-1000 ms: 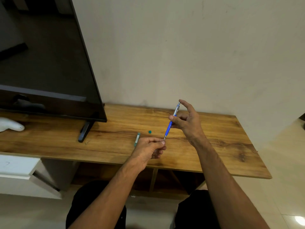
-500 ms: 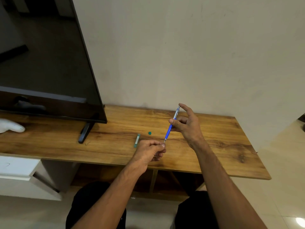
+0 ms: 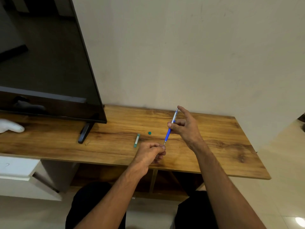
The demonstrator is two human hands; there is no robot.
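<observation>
My right hand [image 3: 188, 129] holds a blue mechanical pencil [image 3: 168, 134] tilted, tip down and to the left, above the wooden table [image 3: 231, 146]. Thumb and middle finger grip its barrel, and the index finger reaches to its silver top end. My left hand [image 3: 148, 154] is curled just below, thumb and forefinger pinching something very thin, apparently a lead, right at the pencil's metal tip. A green lead tube [image 3: 137, 140] lies on the table left of the hands, with a small green cap [image 3: 149, 133] beside it.
A large black TV [image 3: 49, 63] stands at the left on a dark foot [image 3: 84, 133]. A white object [image 3: 11, 126] lies under it at the far left. A white cabinet [image 3: 16, 169] sits below the table's left end. The wall is close behind.
Both hands and the pencil have sunk slightly toward the table. The grips look the same, and the tube and cap have not moved.
</observation>
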